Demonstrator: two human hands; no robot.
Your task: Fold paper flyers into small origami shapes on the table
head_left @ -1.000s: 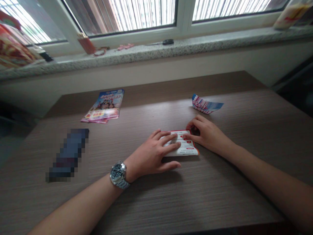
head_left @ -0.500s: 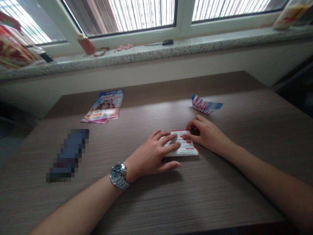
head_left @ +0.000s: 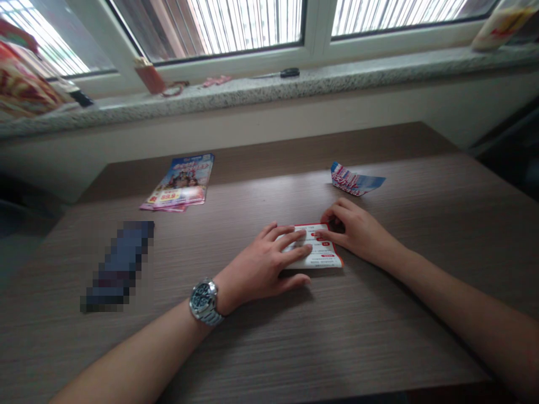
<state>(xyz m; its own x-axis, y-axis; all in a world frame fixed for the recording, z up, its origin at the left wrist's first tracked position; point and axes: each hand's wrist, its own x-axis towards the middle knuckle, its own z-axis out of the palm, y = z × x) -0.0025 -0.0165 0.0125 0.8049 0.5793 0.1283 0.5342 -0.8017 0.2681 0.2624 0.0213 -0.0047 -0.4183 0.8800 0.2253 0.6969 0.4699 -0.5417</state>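
Observation:
A small white leaflet (head_left: 322, 259) with a red border and printed text lies on the table. Across its left part my left hand (head_left: 256, 266) rests palm down, fingers spread, with the thumb on the near side off the paper. At the leaflet's upper right edge, my right hand (head_left: 356, 227) has thumb and forefinger closed on the paper. The left end of the leaflet is hidden under my left hand. Just beyond my right hand sits a folded blue and pink flyer (head_left: 356, 182), its sides raised in a V.
At the back left is a stack of colourful flyers (head_left: 183, 182). A dark, pixelated flat object (head_left: 120, 266) lies on the wood-grain table (head_left: 269, 342) at left. The stone windowsill (head_left: 244, 92) holds a red box (head_left: 150, 77), a dark-handled tool (head_left: 288, 73) and bags at both ends.
Both hands stay in place on the leaflet. Only my left thumb has shifted slightly inward.

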